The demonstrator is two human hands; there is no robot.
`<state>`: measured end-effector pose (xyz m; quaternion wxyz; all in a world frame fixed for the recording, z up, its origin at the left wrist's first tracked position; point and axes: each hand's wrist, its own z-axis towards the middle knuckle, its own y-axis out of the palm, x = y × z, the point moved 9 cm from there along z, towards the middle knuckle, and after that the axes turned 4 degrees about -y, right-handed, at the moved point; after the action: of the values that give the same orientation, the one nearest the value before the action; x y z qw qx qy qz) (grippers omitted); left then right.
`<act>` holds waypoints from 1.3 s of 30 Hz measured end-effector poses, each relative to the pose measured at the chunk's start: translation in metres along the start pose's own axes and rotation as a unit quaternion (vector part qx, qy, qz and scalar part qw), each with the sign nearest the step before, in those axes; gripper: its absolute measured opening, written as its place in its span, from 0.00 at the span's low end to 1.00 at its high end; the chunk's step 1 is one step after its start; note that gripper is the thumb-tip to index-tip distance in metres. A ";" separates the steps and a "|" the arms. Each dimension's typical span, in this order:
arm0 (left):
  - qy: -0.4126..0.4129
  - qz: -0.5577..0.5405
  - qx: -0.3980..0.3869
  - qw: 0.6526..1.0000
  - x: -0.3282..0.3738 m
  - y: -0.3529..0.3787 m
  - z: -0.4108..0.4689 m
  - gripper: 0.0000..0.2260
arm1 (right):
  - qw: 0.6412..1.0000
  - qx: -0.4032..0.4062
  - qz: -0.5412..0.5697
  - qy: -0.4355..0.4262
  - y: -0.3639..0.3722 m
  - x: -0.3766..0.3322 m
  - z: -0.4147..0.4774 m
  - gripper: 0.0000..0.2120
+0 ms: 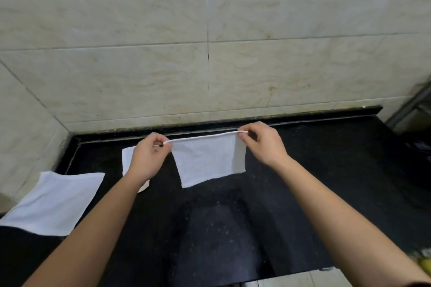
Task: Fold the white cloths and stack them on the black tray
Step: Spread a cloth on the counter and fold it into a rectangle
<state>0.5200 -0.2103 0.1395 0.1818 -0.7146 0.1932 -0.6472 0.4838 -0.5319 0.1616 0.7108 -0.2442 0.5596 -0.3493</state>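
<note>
White terry cloth (207, 158), doubled over so two layers hang down, is held up in the middle of the frame just above the speckled black stone surface (326, 170). Its top edge is stretched taut between the left hand (149, 158) and the right hand (263, 144). Each hand pinches one top corner between thumb and curled fingers. The layers do not match: a strip of the back layer shows past the front one on the right side. If the cloth is laid down like this, the fold would likely come out skewed, and a slip at either pinch would let the layers slide apart. A second white cloth (127, 158) lies on the surface left of centre, mostly hidden behind the left hand and wrist. A third white cloth (56, 200) lies flat at the lower left, apparently reaching the near edge of the surface, where a brush of the forearm could drag it off. As for the black tray, I cannot pick it out against the dark surface, so nothing can be said of what it holds. Pale veined tile wall (210, 53) fills the upper frame.
</note>
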 end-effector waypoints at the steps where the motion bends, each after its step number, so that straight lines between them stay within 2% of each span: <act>1: 0.025 -0.006 0.021 0.999 0.009 -0.004 -0.002 0.03 | 1.000 0.018 0.003 -0.020 -0.005 -0.005 0.001 0.07; 5: 0.085 0.021 0.074 0.993 0.007 -0.006 -0.027 0.03 | 0.996 0.028 -0.011 -0.082 0.001 -0.006 -0.020 0.06; 8: 0.164 0.161 0.066 0.971 -0.025 0.013 -0.051 0.06 | 0.992 -0.027 -0.066 -0.107 0.038 0.014 -0.052 0.06; 10: 0.198 0.273 0.002 0.941 -0.063 0.043 -0.071 0.07 | 0.985 -0.089 -0.096 -0.111 0.074 0.033 -0.081 0.07; 13: 0.194 0.346 -0.107 0.912 -0.122 0.085 -0.109 0.03 | 0.963 -0.214 -0.133 -0.100 0.125 0.061 -0.134 0.08; 16: 0.170 0.350 -0.178 0.904 -0.159 0.108 -0.143 0.07 | 0.938 -0.286 -0.162 -0.110 0.153 0.075 -0.183 0.16; 19: 0.158 0.335 -0.221 0.902 -0.180 0.119 -0.170 0.06 | 0.921 -0.316 -0.190 -0.125 0.164 0.080 -0.217 0.17; 23: 0.125 0.348 -0.283 0.885 -0.202 0.125 -0.189 0.08 | 0.879 -0.422 -0.198 -0.103 0.175 0.084 -0.245 0.23; 29: 0.073 0.337 -0.327 0.880 -0.202 0.125 -0.190 0.07 | 0.872 -0.444 -0.189 -0.084 0.174 0.084 -0.243 0.23; 33: 0.008 0.280 -0.345 0.896 -0.200 0.120 -0.178 0.07 | 0.883 -0.447 -0.132 -0.056 0.168 0.083 -0.228 0.17; 36: -0.058 0.215 -0.306 0.925 -0.198 0.109 -0.152 0.07 | 0.907 -0.416 -0.044 0.055 0.159 0.095 -0.204 0.09; 39: -0.153 0.121 -0.214 0.957 -0.202 0.093 -0.123 0.03 | 0.923 -0.332 0.060 0.187 0.155 0.118 -0.178 0.04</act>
<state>0.3763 -0.1883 -0.0692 0.1293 -0.7982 0.3823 -0.4471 0.3616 -0.5163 -0.0724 0.4912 -0.3622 0.7798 -0.1392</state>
